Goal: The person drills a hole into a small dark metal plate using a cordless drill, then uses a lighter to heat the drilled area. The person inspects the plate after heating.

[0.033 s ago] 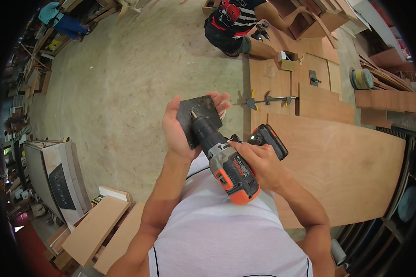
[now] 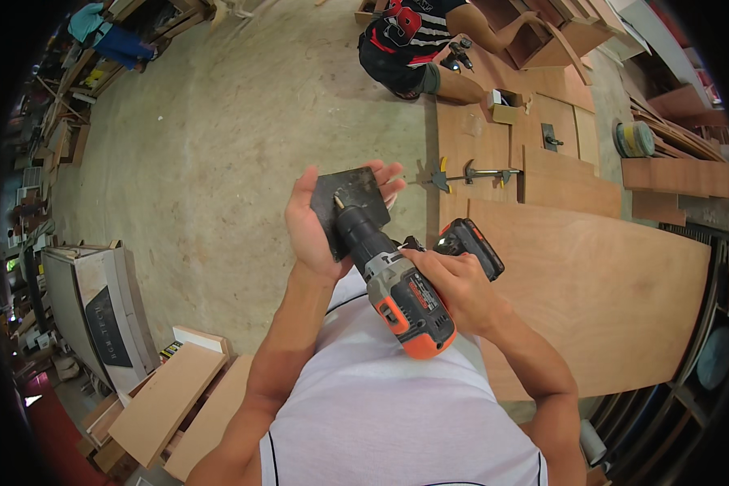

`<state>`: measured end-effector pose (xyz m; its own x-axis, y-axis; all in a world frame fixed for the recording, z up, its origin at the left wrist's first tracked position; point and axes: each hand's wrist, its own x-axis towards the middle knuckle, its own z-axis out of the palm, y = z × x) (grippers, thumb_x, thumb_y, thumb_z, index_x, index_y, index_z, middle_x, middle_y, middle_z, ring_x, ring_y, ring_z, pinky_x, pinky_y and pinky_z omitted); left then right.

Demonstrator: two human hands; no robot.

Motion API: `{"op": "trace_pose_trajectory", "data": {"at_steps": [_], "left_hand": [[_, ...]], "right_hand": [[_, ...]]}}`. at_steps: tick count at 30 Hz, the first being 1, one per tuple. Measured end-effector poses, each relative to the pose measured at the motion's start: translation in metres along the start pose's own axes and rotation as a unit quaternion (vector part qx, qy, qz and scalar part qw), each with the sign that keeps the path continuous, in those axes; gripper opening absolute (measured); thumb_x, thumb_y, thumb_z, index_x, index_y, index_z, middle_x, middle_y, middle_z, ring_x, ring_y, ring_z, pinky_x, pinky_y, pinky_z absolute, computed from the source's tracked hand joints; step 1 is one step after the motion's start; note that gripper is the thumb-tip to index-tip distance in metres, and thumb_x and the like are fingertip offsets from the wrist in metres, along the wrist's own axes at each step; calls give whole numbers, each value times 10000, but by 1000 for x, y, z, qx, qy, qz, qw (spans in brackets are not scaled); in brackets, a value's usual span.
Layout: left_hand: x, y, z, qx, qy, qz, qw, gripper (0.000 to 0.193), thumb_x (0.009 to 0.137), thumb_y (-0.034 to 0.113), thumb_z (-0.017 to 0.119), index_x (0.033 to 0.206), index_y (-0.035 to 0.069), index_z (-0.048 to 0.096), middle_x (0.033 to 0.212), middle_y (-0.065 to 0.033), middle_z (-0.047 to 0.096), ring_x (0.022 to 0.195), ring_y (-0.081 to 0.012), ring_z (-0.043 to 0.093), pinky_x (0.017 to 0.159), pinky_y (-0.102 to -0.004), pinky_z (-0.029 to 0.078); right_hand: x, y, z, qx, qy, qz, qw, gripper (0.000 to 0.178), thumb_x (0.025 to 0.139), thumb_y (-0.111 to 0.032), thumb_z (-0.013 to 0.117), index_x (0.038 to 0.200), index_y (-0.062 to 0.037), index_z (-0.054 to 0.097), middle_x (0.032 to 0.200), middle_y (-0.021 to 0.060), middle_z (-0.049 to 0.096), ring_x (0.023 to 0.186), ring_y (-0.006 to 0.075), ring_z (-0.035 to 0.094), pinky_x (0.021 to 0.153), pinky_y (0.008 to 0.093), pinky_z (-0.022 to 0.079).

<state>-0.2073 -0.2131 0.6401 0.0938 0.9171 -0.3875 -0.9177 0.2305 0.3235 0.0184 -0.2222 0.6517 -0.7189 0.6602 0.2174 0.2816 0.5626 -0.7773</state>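
So the closest thing is the wearer's white shirt (image 2: 381,405), and right above it there's a cordless drill (image 2: 409,312) in orange, grey and black, slanting up and to the left. The right hand (image 2: 459,292) is closed around its grip, most of which is hidden under the fingers, with the chunky battery (image 2: 471,249) sticking out past the knuckles. The left hand (image 2: 309,231) is palm up and pretty much open, thumb and fingers spread, with a flat dark plate (image 2: 368,190) lying across the palm. The bit (image 2: 339,201) sits over that plate, but I can't tell if they're touching. Over to the right is a big plywood panel (image 2: 607,300), and a few loose boards (image 2: 170,401) are down at lower left. Further out, a bar clamp (image 2: 494,172) lies on the wood sheets, near a small open cardboard box (image 2: 505,112). Past that, a co-worker (image 2: 405,49) in a dark patterned top reaches toward a wooden cabinet piece, another drill (image 2: 459,55) beside them. Way off at top left there's someone in blue trousers (image 2: 121,50).
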Motion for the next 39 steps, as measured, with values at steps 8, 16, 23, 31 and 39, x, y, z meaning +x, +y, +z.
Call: {"op": "trace_pose_trajectory", "data": {"at_steps": [8,16,23,31,39], "left_hand": [[2,-3,-1,-8,4,1,1000,805,1013,566,368,1383,-138,490,1425,-329,551,1284,-409,585,1151,-457,427],[4,-11,3,-19,-30,-14,999,827,1019,577,352,1420,-140,455,1450,-314,530,1270,-392,586,1136,-464,445],[5,-6,0,7,-43,6,999,859,1030,602,338,1433,-149,438,1456,-327,518,1295,-400,573,1153,-462,436],[-3,-7,4,-1,-37,3,999,877,1029,612,336,1443,-156,422,1485,-339,488,1315,-404,565,1162,-460,433],[-3,-7,-3,-35,-49,1,998,865,1024,605,346,1419,-158,440,1469,-340,500,1287,-401,582,1145,-461,446]], "right_hand": [[-2,0,-4,4,-7,-10,1000,473,801,-94,748,1245,31,642,877,127,705,679,280,710,558,366,534],[1,-7,-10,17,12,-7,1000,448,814,-98,742,1234,24,648,849,108,686,661,268,694,542,361,517],[-10,3,-1,37,16,7,999,465,810,-95,746,1247,28,642,869,119,694,666,269,696,547,360,518],[-11,-4,-3,16,17,5,1000,484,816,-96,743,1267,33,627,880,129,700,680,276,703,555,370,524],[-14,-5,-3,20,-7,-4,1000,465,830,-97,730,1266,29,628,869,120,692,681,275,705,554,369,524]]}}
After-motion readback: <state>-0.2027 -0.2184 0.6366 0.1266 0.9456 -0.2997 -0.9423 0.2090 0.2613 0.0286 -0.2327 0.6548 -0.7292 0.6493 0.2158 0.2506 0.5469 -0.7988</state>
